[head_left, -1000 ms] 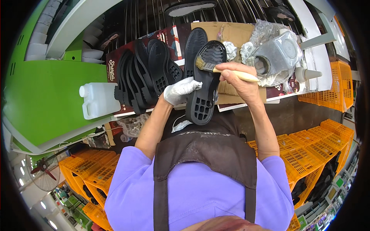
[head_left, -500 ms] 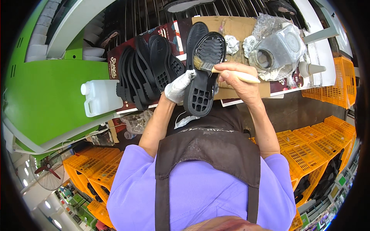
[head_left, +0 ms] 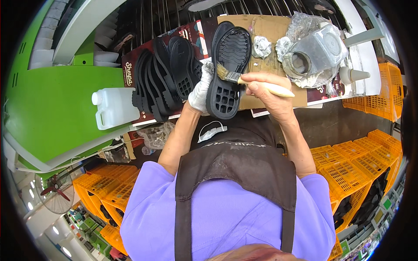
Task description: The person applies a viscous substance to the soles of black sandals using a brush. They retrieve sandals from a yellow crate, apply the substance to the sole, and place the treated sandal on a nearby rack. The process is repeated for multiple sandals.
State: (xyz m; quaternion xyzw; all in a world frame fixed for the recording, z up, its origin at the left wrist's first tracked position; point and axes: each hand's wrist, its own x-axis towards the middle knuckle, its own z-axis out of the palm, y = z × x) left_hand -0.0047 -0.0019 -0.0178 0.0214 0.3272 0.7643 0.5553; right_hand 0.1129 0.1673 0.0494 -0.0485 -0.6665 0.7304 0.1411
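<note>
My left hand point(head_left: 201, 88), in a white glove, grips a black rubber shoe sole point(head_left: 228, 74) by its left edge, tread side up, over the cardboard sheet point(head_left: 265, 32). A small brush point(head_left: 257, 84) with a pale handle is in my right hand point(head_left: 267, 91), its bristles touching the sole near its middle. A row of several more black soles point(head_left: 163, 76) leans on edge just left of the gloved hand.
A foil-wrapped glue pot point(head_left: 315, 54) and a white nozzle bottle point(head_left: 353, 75) stand at the right of the bench. A white plastic jug point(head_left: 114, 107) sits on the green surface point(head_left: 52, 113) at left. Orange crates point(head_left: 361, 161) are stacked below right and left.
The sole and both hands have shifted slightly; the brush bristles now rest lower, nearer the sole's middle, than a second ago.
</note>
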